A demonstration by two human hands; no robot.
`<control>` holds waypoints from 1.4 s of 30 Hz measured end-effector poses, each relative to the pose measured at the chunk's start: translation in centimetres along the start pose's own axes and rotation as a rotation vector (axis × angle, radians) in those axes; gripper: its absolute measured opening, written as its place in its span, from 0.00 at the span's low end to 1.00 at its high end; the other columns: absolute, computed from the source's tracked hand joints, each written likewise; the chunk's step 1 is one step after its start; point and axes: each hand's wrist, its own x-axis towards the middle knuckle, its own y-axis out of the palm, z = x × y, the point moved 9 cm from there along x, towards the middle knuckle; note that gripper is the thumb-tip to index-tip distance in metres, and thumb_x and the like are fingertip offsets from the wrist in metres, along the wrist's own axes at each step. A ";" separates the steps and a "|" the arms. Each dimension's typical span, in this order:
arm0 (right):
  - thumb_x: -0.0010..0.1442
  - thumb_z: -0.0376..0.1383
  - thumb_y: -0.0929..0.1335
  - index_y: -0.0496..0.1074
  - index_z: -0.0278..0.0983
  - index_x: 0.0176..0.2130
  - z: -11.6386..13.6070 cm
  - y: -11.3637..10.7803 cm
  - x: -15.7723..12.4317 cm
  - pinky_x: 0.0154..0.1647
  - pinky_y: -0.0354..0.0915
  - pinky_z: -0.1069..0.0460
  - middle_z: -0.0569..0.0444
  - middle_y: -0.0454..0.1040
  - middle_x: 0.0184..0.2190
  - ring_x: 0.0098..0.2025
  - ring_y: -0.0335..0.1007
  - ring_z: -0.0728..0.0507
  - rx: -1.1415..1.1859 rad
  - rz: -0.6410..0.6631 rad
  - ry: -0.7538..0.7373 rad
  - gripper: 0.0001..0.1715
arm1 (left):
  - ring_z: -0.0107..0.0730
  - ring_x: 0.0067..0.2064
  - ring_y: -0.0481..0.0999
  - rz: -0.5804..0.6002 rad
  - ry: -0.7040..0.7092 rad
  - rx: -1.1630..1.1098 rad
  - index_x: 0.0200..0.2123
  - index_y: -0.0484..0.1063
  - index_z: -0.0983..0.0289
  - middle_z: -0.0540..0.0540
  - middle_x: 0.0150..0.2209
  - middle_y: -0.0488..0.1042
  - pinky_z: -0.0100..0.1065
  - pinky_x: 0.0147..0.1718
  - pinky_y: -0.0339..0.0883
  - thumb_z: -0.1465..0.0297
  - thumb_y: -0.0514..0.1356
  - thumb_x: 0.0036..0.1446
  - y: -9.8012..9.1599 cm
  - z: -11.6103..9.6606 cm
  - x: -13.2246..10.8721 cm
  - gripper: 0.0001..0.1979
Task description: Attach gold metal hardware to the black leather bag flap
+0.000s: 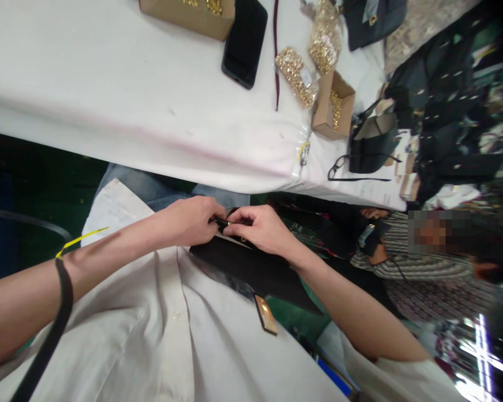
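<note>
A black bag (251, 268) lies across my lap against the cream shirt. At its upper edge, my left hand (197, 219) is closed around a thin black strap (221, 222). My right hand (262, 228) meets it from the other side, thumb and fingers pinched on the same strap. Small gold-coloured metal shows by the right fingers, too small to make out fully. From the bag's lower side hangs a gold and black tag (266, 315). The fingertips partly hide what lies between the two hands.
On the white table (109, 72) are a black phone (245, 42), a dark red cord (276, 61), bags of gold hardware (297, 75) and a cardboard box (333, 109) of gold pieces. Black bags (373, 142) stand farther right. A co-worker (402, 262) sits at right.
</note>
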 end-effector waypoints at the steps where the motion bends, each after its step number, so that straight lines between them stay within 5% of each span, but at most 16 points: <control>1: 0.61 0.42 0.81 0.86 0.39 0.39 0.1 -0.1 -0.1 0.38 0.68 0.53 0.58 0.85 0.34 0.35 0.77 0.47 0.015 0.006 -0.014 0.10 | 0.48 0.46 0.83 0.022 0.027 -0.041 0.46 0.83 0.52 0.52 0.45 0.84 0.42 0.39 0.66 0.70 0.59 0.63 0.1 -0.1 0.2 0.14; 9: 0.72 0.35 0.75 0.84 0.40 0.48 1.4 -1.0 -1.5 0.51 0.71 0.48 0.50 0.88 0.47 0.47 0.83 0.40 -0.408 -0.026 -0.240 0.06 | 0.45 0.40 0.81 -0.004 0.075 -0.088 0.39 0.76 0.58 0.54 0.37 0.82 0.41 0.38 0.64 0.75 0.57 0.64 0.9 -0.4 -0.1 0.09; 14: 0.73 0.36 0.73 0.85 0.40 0.51 0.9 -1.4 -1.6 0.54 0.72 0.48 0.51 0.88 0.49 0.49 0.85 0.40 -0.322 -0.009 -0.207 0.09 | 0.50 0.41 0.82 -0.108 0.022 -0.042 0.41 0.76 0.59 0.58 0.38 0.82 0.42 0.37 0.63 0.75 0.55 0.67 1.2 0.0 -0.5 0.10; 20: 0.65 0.32 0.76 0.81 0.43 0.61 0.6 -2.3 -2.9 0.61 0.69 0.44 0.48 0.84 0.61 0.60 0.81 0.35 -0.409 0.003 -0.160 0.26 | 0.41 0.33 0.78 -0.107 -0.053 -0.111 0.41 0.80 0.58 0.53 0.32 0.79 0.39 0.33 0.61 0.75 0.57 0.64 0.4 0.5 -0.6 0.12; 27: 0.68 0.34 0.74 0.84 0.40 0.53 -2.0 -2.8 -2.6 0.41 0.64 0.53 0.57 0.85 0.40 0.38 0.76 0.46 -0.239 0.171 -0.061 0.14 | 0.50 0.41 0.83 -0.110 -0.049 -0.035 0.45 0.81 0.56 0.56 0.39 0.84 0.42 0.39 0.65 0.73 0.57 0.65 1.0 -0.1 -0.5 0.13; 33: 0.68 0.36 0.72 0.84 0.41 0.57 -1.1 -3.4 -2.5 0.47 0.67 0.51 0.54 0.86 0.45 0.44 0.79 0.42 -0.192 0.254 -0.056 0.19 | 0.56 0.51 0.86 -0.139 -0.070 -0.034 0.48 0.79 0.55 0.58 0.46 0.86 0.46 0.46 0.72 0.75 0.54 0.66 1.0 -0.8 -1.0 0.16; 38: 0.67 0.35 0.71 0.87 0.47 0.50 0.7 -4.9 -2.6 0.56 0.68 0.47 0.53 0.87 0.49 0.52 0.81 0.37 -0.228 0.046 -0.053 0.16 | 0.60 0.52 0.87 -0.117 -0.153 -0.018 0.47 0.78 0.56 0.61 0.46 0.86 0.49 0.49 0.77 0.75 0.56 0.64 0.3 -0.7 -1.0 0.15; 42: 0.62 0.36 0.73 0.88 0.47 0.45 0.2 -4.9 -2.1 0.46 0.68 0.47 0.55 0.87 0.40 0.45 0.81 0.37 -0.181 0.092 0.031 0.14 | 0.66 0.53 0.86 -0.128 -0.198 -0.041 0.52 0.79 0.56 0.62 0.48 0.86 0.57 0.53 0.80 0.74 0.56 0.64 0.2 -0.4 -1.1 0.17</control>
